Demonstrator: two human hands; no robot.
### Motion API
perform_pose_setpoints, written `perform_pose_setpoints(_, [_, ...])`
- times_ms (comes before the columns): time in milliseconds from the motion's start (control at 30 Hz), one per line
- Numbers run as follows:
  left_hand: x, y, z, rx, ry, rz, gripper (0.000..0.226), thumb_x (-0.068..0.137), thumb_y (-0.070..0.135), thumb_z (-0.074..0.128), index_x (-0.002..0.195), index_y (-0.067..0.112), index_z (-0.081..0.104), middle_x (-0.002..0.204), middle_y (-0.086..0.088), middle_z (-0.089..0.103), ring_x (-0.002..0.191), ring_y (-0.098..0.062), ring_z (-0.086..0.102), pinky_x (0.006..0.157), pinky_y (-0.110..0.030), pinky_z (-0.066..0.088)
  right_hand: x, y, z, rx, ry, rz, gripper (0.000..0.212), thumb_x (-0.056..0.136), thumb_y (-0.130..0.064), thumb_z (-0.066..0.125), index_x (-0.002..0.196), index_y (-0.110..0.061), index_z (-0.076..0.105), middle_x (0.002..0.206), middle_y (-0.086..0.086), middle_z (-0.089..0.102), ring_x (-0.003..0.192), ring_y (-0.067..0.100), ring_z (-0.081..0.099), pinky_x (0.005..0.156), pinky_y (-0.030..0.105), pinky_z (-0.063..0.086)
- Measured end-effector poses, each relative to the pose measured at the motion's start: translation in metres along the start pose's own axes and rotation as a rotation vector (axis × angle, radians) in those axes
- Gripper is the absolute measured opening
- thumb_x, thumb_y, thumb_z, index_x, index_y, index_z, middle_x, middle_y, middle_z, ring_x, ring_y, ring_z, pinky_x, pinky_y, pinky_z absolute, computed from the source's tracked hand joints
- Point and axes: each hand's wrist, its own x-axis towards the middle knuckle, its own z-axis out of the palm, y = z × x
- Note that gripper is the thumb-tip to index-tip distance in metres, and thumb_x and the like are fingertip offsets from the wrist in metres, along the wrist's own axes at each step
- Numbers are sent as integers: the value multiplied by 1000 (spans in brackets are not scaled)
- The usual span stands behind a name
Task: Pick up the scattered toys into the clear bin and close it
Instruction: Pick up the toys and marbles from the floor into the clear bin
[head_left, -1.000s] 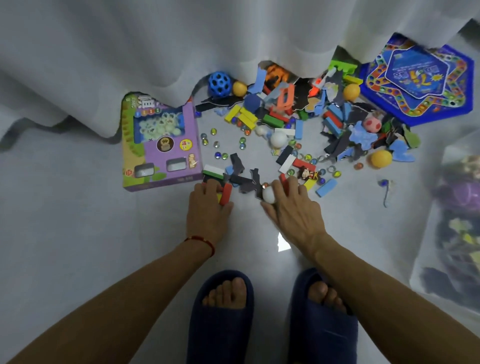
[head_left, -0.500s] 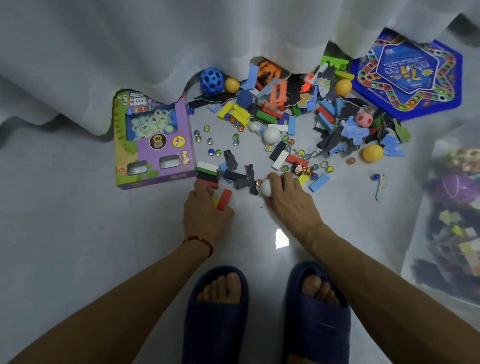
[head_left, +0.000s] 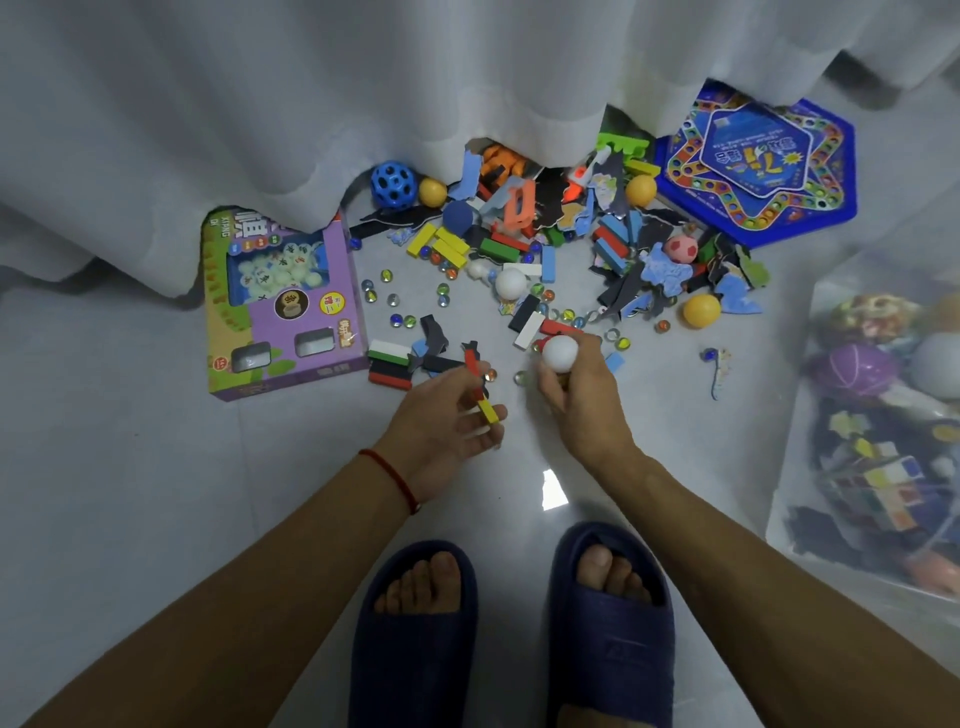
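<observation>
Head view: our right hand (head_left: 582, 400) grips a white ball (head_left: 560, 354); our left hand (head_left: 447, 421) pinches red and yellow blocks (head_left: 480, 389). Marbles (head_left: 402, 320) and scattered toys (head_left: 545, 244) lie beyond both; the clear bin (head_left: 883, 415) sits right of our right hand.

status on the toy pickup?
Left hand holds red and yellow blocks; right hand holds white ball. Clear bin at right, part filled. Toy pile on floor; nothing blocking.

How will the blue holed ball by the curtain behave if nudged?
The blue holed ball is round and sits free on smooth floor, so it likely rolls. Its open lattice suggests it is light and easy to hook with fingers. It may stop against the curtain.
</observation>
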Motion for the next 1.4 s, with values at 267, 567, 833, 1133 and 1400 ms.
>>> perform_pose_setpoints(267, [-15,-6,-12,57,182,152,23,95,8,38,82,15,56,72,-7,54,49,-15,46,46,-23,36,-28,-35,-53,998,-179,619,30,99,-22,60,119,-1,54,88,12,56,68,18,51,45,19,40])
perform_pose_setpoints(567, [-132,-12,-273,133,835,321,19,78,3,36,69,15,47,56,-3,45,46,-20,38,51,-26,38,-82,-117,-45,768,-617,729,27,98,-19,57,118,0,56,93,16,66,65,16,60,49,21,51])
perform_pose_setpoints(833, [-147,-162,-302,472,744,249,43,81,46,70,103,16,48,96,0,52,81,-17,53,65,-25,45,-88,-206,-13,206,-829,612,34,91,-25,66,120,-7,59,101,18,70,74,20,67,68,30,57])
perform_pose_setpoints(1133, [-114,-173,-277,819,792,567,21,87,15,65,92,11,44,100,-3,44,86,-19,47,76,-37,47,-122,-213,16,208,-743,543,21,97,-18,59,111,-2,64,87,12,69,72,18,61,65,29,49])
perform_pose_setpoints(1400, [-116,-125,-216,295,573,480,20,91,17,63,86,14,44,78,-7,55,64,-19,56,61,-32,54,-122,-203,9,421,-736,625,24,97,-14,58,119,-5,58,100,16,66,79,21,66,64,27,59])
